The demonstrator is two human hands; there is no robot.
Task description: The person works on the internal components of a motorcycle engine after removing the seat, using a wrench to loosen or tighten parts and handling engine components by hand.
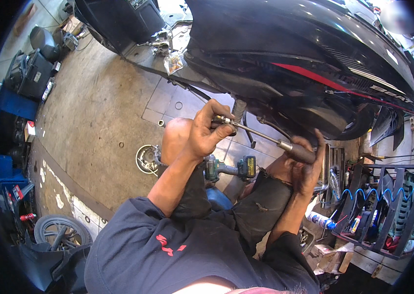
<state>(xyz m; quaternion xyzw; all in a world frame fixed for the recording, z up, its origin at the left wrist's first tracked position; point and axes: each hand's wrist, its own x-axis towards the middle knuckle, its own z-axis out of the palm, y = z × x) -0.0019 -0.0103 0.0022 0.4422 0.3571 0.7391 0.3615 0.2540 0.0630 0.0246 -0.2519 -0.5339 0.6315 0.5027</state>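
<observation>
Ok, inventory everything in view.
Scooter: 1, black and red, top
Hand tool: 1, brown handle, centre
Power driver: 1, teal-black, centre
Bowl: 1, white, floor left
Wheel: 1, dark, lower left
Shelf: 1, blue, far left
Rack: 1, black, right
Hose: 1, blue, across rack
Can: 1, white-blue, left of rack
Bag: 1, clear, on scooter
Rest: too cluttered to count
Shirt: 1, dark, bottom
Left hand: 1, bare, at tool tip
Right hand: 1, bare, at handle
</observation>
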